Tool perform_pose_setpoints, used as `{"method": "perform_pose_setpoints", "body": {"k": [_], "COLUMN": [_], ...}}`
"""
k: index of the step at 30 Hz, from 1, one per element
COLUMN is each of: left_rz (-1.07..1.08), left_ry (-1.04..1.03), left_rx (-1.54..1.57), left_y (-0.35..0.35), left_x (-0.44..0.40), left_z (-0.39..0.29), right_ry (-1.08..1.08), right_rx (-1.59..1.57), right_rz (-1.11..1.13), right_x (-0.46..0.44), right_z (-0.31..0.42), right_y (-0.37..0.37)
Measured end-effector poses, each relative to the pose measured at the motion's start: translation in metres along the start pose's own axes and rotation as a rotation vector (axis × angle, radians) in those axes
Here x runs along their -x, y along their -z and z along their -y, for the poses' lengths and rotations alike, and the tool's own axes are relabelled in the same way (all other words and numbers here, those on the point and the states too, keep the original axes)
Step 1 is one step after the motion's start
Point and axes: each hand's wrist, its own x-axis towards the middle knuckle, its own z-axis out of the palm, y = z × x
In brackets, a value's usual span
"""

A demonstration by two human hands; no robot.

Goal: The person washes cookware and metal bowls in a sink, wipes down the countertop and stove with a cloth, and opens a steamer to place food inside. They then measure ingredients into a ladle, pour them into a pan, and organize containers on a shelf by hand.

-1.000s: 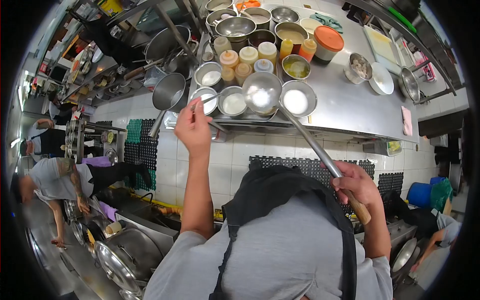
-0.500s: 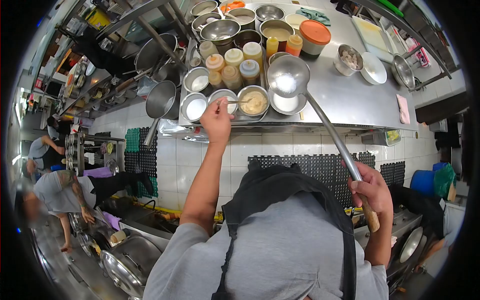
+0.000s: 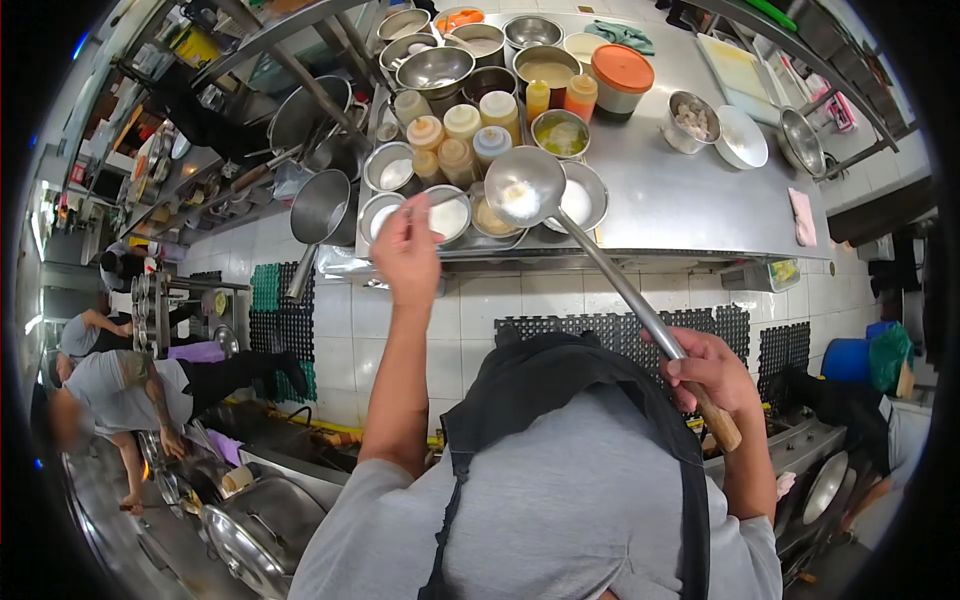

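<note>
My right hand (image 3: 708, 370) is closed round the lower handle of a long metal ladle (image 3: 615, 278) with a wooden end. Its bowl hangs over the front containers and holds white powder with a little tan stuff. My left hand (image 3: 407, 250) pinches a small spoon (image 3: 447, 194) above a bowl of white powder (image 3: 449, 222). A bowl of tan paste or powder (image 3: 490, 220) is partly hidden under the ladle. On its right stands another bowl of white contents (image 3: 577, 203); behind that is a bowl of yellow-green liquid (image 3: 562, 136).
Several squeeze bottles (image 3: 463, 124) stand behind the bowls. An orange-lidded tub (image 3: 622, 72), a bowl of pale pieces (image 3: 691, 120) and a white bowl (image 3: 741, 138) are farther right on the steel counter (image 3: 680, 215). A pot with handle (image 3: 320, 205) hangs left. People work at far left.
The ladle has moved left and toward me, now over the tan bowl, uncovering the yellow-green liquid. My left hand and spoon have shifted left, away from the tan bowl. Tan stuff now shows in the ladle.
</note>
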Motion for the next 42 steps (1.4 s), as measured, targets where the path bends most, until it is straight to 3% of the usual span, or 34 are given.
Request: {"method": "perform_pose_setpoints", "body": {"k": [5,14,18,22,26,31,34,37,40,42], "left_rz": [0.162,-0.128,-0.178,-0.103,-0.215,-0.199,-0.093,-0.011,-0.074,-0.203], "left_ry": [0.016,0.511,0.562,0.233,-0.413,-0.339,-0.312,-0.125,0.062,0.111], "left_rx": [-0.018,0.290,0.422,0.305,-0.385,-0.503,-0.562,-0.436,-0.366,-0.252], "left_y": [-0.028,0.005,0.026,0.034,0.056,0.073,0.063,0.042,0.028,0.027], "left_x": [0.014,-0.003,-0.012,-0.015,-0.025,-0.007,0.016,0.030,0.036,0.048], "left_z": [0.050,0.064,0.038,-0.041,-0.056,-0.021,0.056,0.100,0.084,0.117], "right_ry": [0.023,0.063,0.053,0.026,-0.014,-0.011,-0.013,-0.018,-0.011,-0.016], "right_rx": [0.035,0.096,0.113,0.088,0.027,-0.006,-0.030,-0.047,-0.070,-0.104], "right_rz": [-0.019,-0.093,-0.084,-0.022,0.077,0.150,0.153,0.148,0.170,0.178], "right_x": [0.009,0.016,0.013,0.004,-0.003,0.000,0.003,0.009,0.017,0.023], "right_z": [0.014,0.011,0.003,0.003,0.005,0.010,0.013,0.017,0.012,0.006], "right_y": [-0.003,0.007,0.015,0.009,0.008,0.011,0.016,0.027,0.050,0.068]}}
